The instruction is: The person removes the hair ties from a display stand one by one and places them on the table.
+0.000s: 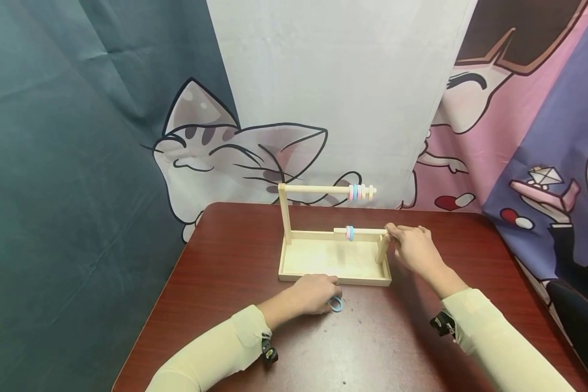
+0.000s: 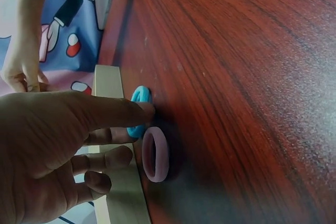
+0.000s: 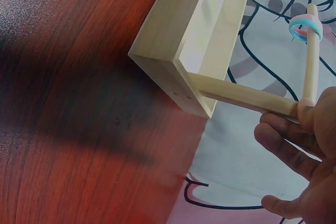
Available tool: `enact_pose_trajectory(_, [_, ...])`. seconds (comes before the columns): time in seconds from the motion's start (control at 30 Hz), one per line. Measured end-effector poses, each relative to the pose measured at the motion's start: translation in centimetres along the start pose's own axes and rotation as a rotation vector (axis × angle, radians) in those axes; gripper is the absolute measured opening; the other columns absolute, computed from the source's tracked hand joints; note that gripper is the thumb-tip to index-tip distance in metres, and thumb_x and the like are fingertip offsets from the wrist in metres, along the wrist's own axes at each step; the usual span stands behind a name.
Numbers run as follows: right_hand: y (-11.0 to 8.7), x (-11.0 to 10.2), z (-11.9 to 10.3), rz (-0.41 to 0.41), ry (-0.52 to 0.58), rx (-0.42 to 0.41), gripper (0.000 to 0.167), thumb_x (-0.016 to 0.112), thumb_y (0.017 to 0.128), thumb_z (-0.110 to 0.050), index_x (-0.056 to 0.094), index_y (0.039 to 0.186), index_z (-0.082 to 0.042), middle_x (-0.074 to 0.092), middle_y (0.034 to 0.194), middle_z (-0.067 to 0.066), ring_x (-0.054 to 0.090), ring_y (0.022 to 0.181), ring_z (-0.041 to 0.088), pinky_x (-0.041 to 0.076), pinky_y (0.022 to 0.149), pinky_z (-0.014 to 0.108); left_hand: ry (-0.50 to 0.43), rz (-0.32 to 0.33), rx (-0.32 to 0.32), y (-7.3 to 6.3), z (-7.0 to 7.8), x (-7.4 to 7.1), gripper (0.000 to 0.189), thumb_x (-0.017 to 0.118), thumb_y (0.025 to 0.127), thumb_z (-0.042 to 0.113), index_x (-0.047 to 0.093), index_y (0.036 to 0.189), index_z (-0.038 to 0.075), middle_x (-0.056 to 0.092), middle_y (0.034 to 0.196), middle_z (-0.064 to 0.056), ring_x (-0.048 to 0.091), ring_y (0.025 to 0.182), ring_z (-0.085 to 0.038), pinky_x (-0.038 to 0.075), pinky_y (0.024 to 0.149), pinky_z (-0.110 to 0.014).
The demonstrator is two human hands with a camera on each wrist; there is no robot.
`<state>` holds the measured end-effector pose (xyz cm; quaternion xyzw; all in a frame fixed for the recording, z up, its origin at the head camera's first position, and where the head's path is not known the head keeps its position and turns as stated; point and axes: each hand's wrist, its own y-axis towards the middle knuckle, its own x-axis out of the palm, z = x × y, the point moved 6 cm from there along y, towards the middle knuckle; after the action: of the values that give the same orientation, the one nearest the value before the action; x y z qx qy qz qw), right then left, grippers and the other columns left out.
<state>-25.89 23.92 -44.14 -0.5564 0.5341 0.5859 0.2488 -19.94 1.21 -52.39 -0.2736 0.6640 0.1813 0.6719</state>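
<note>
A light wooden stand has a tray base and two horizontal rods. Near its front edge my left hand pinches a blue ring between thumb and finger, close above the tabletop. Right beside it in the left wrist view is a pink ring; whether a finger touches it I cannot tell. My right hand grips the top of the short right post, where the lower rod joins. That rod carries a pink ring and a blue ring near its free left end.
From the tall left post the upper rod runs right, with several pastel rings toward its free end. Under everything lies a red-brown wooden table. A cartoon-printed curtain hangs behind it.
</note>
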Motion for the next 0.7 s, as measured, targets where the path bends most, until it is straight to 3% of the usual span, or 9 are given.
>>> enact_pose_trajectory(0.5, [-0.08, 0.08, -0.04, -0.005, -0.008, -0.004, 0.011, 0.067, 0.104, -0.004, 0.060, 0.101, -0.011, 0.076, 0.085, 0.013, 0.077, 0.091, 0.047, 0.048, 0.099, 0.083, 0.014, 0.009, 0.016, -0.25, 0.30, -0.19, 0.034, 0.091, 0.088, 0.027, 0.082, 0.121, 0.030, 0.068, 0.104, 0.012, 0.067, 0.088, -0.003, 0.057, 0.074, -0.020])
enact_pose_trajectory(0.7, [0.04, -0.06, 0.00, -0.004, -0.012, -0.007, 0.013, 0.067, 0.105, -0.004, 0.059, 0.098, -0.011, 0.075, 0.083, 0.011, 0.077, 0.090, 0.046, 0.048, 0.098, 0.083, -0.015, 0.008, -0.006, -0.20, -0.06, -0.42, 0.039, 0.089, 0.093, 0.041, 0.078, 0.130, 0.033, 0.067, 0.114, 0.012, 0.064, 0.089, -0.002, 0.056, 0.072, -0.021])
